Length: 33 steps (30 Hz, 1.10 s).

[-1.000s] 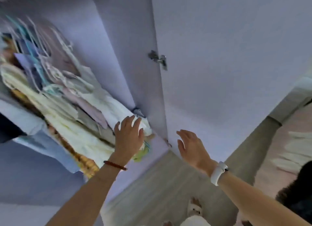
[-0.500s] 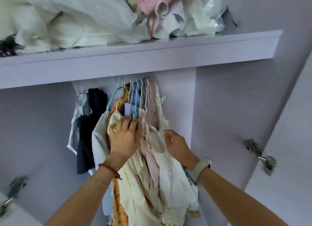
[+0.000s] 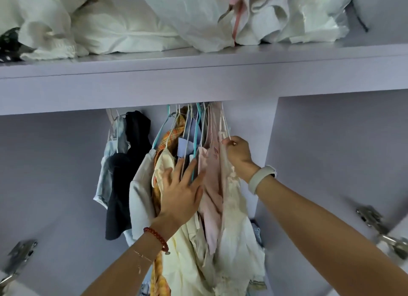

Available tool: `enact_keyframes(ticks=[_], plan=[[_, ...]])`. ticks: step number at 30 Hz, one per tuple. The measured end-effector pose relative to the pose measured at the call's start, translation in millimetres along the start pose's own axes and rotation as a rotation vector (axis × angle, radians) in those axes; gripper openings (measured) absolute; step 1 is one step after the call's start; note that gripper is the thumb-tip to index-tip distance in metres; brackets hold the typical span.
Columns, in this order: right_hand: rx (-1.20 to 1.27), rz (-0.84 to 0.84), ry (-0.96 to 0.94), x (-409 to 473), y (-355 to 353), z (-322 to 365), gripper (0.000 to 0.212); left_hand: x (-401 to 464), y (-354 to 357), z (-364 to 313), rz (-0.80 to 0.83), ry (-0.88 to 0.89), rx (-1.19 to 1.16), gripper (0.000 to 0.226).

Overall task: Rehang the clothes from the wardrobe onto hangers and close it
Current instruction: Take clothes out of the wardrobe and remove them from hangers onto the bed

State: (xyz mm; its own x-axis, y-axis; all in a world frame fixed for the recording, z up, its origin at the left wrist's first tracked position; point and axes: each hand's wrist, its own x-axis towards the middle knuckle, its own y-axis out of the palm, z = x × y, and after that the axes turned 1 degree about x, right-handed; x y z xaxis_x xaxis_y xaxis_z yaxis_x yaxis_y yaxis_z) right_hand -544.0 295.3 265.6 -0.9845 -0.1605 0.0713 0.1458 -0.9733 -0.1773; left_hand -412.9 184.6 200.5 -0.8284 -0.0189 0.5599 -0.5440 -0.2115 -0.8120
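Several garments hang on thin hangers under the wardrobe shelf: cream dresses, a pale pink top, an orange plaid piece, a black garment and a denim one. My left hand presses with straight fingers against the middle of the bunch. My right hand pinches the top of the rightmost cream garment near its white hanger. The rail itself is hidden behind the shelf edge.
A lilac shelf above carries a heap of white bedding and fabric. Metal door hinges sit at the lower left and lower right. The right compartment wall is bare.
The view swung up from the floor to the hanging rail. My right hand rose to the top of the rightmost garment; my left hand shifted slightly right and flattened on the bunch.
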Motion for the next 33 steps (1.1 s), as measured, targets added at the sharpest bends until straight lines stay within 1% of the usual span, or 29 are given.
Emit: enact_keyframes(ticks=[3,6,9,10,12,14,16,19,21,22,24,25,26,29,31,33], plan=[[-0.096,-0.136,-0.07,4.7,-18.7,-4.8,0.03,0.8,7.8,-1.2,-0.03,-0.009,-0.038,0.037],[-0.133,-0.194,-0.146,6.2,-35.3,-5.0,0.032,1.7,13.9,-3.0,-0.063,-0.016,-0.062,0.03],[-0.21,-0.233,-0.265,-8.5,-55.3,-16.3,0.026,1.1,9.9,-8.7,-0.087,-0.049,-0.105,0.037],[-0.231,-0.241,-0.286,-18.0,-62.3,-24.3,0.024,1.1,6.9,-12.2,-0.115,-0.052,-0.136,0.037],[-0.26,-0.249,-0.292,-44.0,-78.1,-43.7,0.018,0.5,0.4,-24.4,-0.163,-0.021,-0.251,0.036],[-0.312,-0.271,-0.296,-73.6,-97.6,-65.3,0.016,1.0,-4.4,-43.4,-0.163,0.056,-0.468,0.039],[-0.422,-0.318,-0.283,-108.1,-121.1,-86.6,0.016,1.1,-4.8,-65.8,-0.083,0.086,-0.733,0.043],[-0.621,-0.407,-0.293,-168.8,-157.4,-112.2,0.018,-4.9,9.4,-100.7,0.119,0.018,-0.998,0.048],[-0.694,-0.471,-0.283,-213.2,-178.6,-122.8,0.027,-14.4,24.7,-125.3,0.279,-0.008,-1.087,0.057],[-0.729,-0.516,-0.283,-235.8,-188.0,-125.8,0.035,-20.5,31.4,-138.7,0.365,-0.001,-1.113,0.061],[-0.794,-0.613,-0.283,-279.8,-203.1,-130.1,0.055,-35.1,43.6,-167.2,0.498,0.071,-1.144,0.064],[-0.814,-0.654,-0.266,-301.4,-208.8,-131.9,0.061,-44.1,49.2,-181.8,0.546,0.116,-1.163,0.065],[-0.83,-0.693,-0.238,-322.4,-213.7,-133.5,0.061,-54.1,53.4,-196.5,0.598,0.152,-1.188,0.065],[-0.874,-0.827,-0.136,-380.6,-223.7,-135.8,0.044,-88.2,57.4,-238.0,0.757,0.28,-1.272,0.066],[-0.878,-0.916,-0.061,-419.4,-226.9,-133.4,0.04,-111.6,52.5,-266.4,0.823,0.4,-1.315,0.063],[-0.892,-1.001,0.007,-459.3,-230.5,-130.7,0.037,-133.2,39.6,-296.7,0.858,0.493,-1.355,0.054]])
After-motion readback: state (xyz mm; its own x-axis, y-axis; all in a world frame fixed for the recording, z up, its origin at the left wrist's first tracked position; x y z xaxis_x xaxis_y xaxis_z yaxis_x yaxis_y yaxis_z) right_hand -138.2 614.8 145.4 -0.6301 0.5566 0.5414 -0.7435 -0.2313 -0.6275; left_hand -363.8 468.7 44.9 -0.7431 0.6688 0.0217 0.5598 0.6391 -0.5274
